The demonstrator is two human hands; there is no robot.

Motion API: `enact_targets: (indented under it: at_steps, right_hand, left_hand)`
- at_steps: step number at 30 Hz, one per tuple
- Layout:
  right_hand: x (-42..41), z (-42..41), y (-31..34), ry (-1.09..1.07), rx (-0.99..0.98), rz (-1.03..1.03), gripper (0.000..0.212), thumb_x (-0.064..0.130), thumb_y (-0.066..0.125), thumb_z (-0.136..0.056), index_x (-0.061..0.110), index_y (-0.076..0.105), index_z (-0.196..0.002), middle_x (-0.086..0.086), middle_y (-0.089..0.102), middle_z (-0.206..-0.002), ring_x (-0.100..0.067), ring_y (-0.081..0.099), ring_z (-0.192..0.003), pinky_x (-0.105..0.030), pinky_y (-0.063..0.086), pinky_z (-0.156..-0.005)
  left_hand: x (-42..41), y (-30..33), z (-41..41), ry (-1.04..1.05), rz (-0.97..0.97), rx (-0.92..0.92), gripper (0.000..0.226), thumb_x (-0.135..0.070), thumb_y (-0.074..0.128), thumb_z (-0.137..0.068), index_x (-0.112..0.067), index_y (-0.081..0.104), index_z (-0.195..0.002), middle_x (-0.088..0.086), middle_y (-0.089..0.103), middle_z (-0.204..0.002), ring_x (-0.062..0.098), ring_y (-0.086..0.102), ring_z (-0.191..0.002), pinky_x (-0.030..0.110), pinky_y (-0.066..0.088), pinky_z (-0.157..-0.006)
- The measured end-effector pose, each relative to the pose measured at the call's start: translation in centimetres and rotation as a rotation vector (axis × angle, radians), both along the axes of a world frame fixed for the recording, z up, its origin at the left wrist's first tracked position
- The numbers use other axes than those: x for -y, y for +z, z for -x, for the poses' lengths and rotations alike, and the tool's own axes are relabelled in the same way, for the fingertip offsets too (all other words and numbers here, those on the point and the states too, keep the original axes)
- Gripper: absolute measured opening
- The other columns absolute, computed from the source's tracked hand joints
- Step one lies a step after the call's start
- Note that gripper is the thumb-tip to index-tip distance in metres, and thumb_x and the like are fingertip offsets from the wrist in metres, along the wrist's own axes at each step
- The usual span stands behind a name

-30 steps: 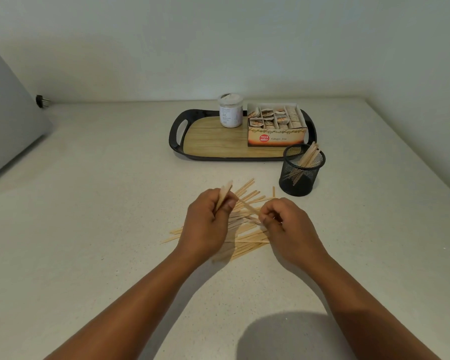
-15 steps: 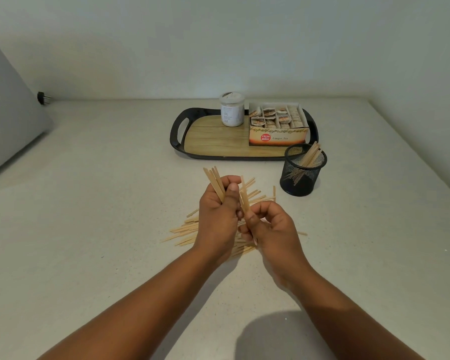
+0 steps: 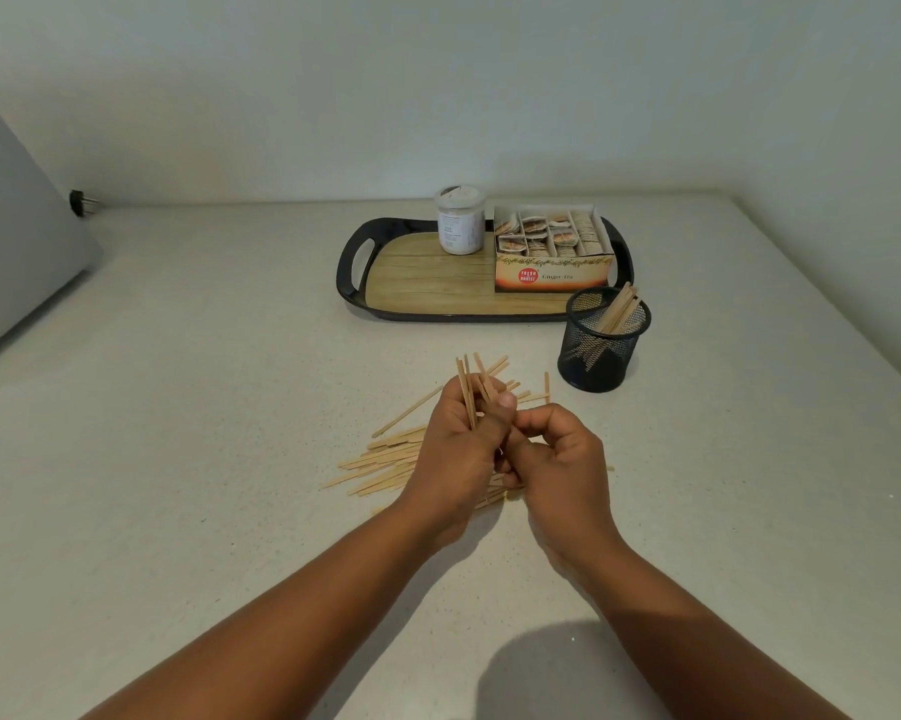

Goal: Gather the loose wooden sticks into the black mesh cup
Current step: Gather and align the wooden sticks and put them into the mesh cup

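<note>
A heap of loose wooden sticks lies on the pale counter in front of me. My left hand grips a small bundle of sticks that point up and away. Close against it on the right, my right hand has its fingers curled; whether it holds a stick is hidden. The black mesh cup stands to the right beyond the heap, with several sticks leaning inside it.
A black-rimmed wooden tray sits behind the cup, carrying a white jar and an open box of tea bags. A grey laptop lid leans at the far left. The counter's edge runs along the right.
Both hands rose from the heap. My left hand turned its bundle upright and took in more sticks, and my right hand closed in beside it.
</note>
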State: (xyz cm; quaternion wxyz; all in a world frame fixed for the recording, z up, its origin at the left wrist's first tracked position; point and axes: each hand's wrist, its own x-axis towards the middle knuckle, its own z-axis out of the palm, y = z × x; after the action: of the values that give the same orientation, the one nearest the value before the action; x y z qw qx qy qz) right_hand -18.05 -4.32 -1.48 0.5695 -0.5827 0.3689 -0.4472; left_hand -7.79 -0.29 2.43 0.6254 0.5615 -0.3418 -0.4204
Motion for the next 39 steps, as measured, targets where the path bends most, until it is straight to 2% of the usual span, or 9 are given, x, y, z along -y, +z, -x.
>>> enact_targets:
  at_steps: [4,8,14,17,22,27,33,37,39]
  right_hand:
    - [0.0,0.2,-0.1,0.010,-0.007,0.024,0.009,0.033,0.072,-0.095,0.035,0.077,-0.101,0.004,0.079,-0.086,-0.017,0.076,-0.073,-0.035,0.063,-0.070]
    - [-0.2,0.2,0.5,0.035,0.013,0.006,0.014,0.046,0.068,-0.092,0.037,0.077,-0.099,0.003,0.080,-0.092,-0.019,0.078,-0.081,-0.039,0.063,-0.073]
    - [0.1,0.1,0.9,0.020,0.228,-0.404,0.028,0.035,0.057,-0.105,0.031,0.076,-0.086,-0.002,0.076,-0.090,-0.014,0.069,-0.075,-0.033,0.056,-0.072]
    - [0.0,-0.2,0.6,0.025,0.250,-0.476,0.030,0.038,0.053,-0.107,0.018,0.072,-0.094,-0.011,0.077,-0.100,-0.024,0.075,-0.092,-0.043,0.060,-0.088]
    - [-0.2,-0.4,0.6,-0.010,0.305,-0.567,0.031,0.038,0.050,-0.109,0.019,0.072,-0.118,-0.010,0.079,-0.110,-0.025,0.076,-0.105,-0.048,0.057,-0.100]
    - [-0.4,-0.6,0.8,0.000,0.419,-0.660,0.036,0.042,0.052,-0.108,0.018,0.073,-0.125,-0.011,0.077,-0.118,-0.025,0.075,-0.110,-0.045,0.055,-0.100]
    - [-0.5,-0.5,0.6,0.073,0.597,-0.779,0.042,0.042,0.055,-0.105,0.006,0.076,-0.111,-0.018,0.073,-0.121,-0.029,0.073,-0.114,-0.042,0.058,-0.095]
    - [-0.3,-0.5,0.7,0.169,0.660,-0.800,0.042,0.043,0.058,-0.102,0.008,0.080,-0.111,-0.019,0.075,-0.118,-0.028,0.075,-0.109,-0.035,0.062,-0.075]
    - [-0.1,-0.4,0.6,0.214,0.644,-0.784,0.042,0.044,0.065,-0.096,0.008,0.078,-0.115,-0.016,0.074,-0.100,-0.020,0.074,-0.083,-0.027,0.057,-0.054]
  left_hand:
    - [0.1,0.0,0.1,0.036,-0.047,-0.075,0.016,-0.033,0.049,-0.107,-0.020,0.058,-0.102,-0.008,0.062,-0.071,0.003,0.059,-0.058,0.021,0.050,-0.055]
    - [0.4,0.6,-0.2,0.169,-0.070,-0.260,0.029,-0.033,0.044,-0.108,-0.019,0.060,-0.088,0.002,0.058,-0.078,0.010,0.050,-0.055,0.028,0.049,-0.054]
    - [0.4,2.0,-0.3,0.205,0.083,-0.522,0.020,-0.027,0.044,-0.109,-0.017,0.055,-0.095,0.002,0.061,-0.072,0.014,0.056,-0.061,0.027,0.052,-0.058]
    - [0.2,2.2,0.5,0.125,0.097,-0.567,0.019,-0.027,0.042,-0.109,-0.016,0.054,-0.099,0.005,0.060,-0.074,0.016,0.063,-0.067,0.031,0.058,-0.064]
    - [0.0,2.1,2.5,0.065,0.118,-0.659,0.020,-0.029,0.047,-0.106,-0.015,0.060,-0.099,0.008,0.059,-0.079,0.019,0.063,-0.077,0.037,0.059,-0.084]
    - [-0.1,0.8,4.0,0.081,0.076,-0.268,0.040,-0.048,0.049,-0.100,-0.010,0.060,-0.108,0.009,0.066,-0.089,0.025,0.070,-0.092,0.040,0.058,-0.096]
    - [0.2,-0.1,3.0,0.059,0.006,0.170,0.046,-0.068,0.038,-0.096,-0.030,0.063,-0.104,0.002,0.071,-0.103,0.015,0.072,-0.102,0.040,0.059,-0.093]
    - [0.3,-0.1,1.5,-0.024,0.008,0.258,0.048,-0.066,0.040,-0.095,-0.024,0.061,-0.108,0.008,0.072,-0.101,0.014,0.073,-0.092,0.039,0.063,-0.081]
    - [0.3,0.0,0.6,-0.086,-0.013,0.230,0.047,-0.063,0.044,-0.098,-0.021,0.059,-0.113,0.006,0.070,-0.080,0.012,0.070,-0.069,0.028,0.059,-0.063]
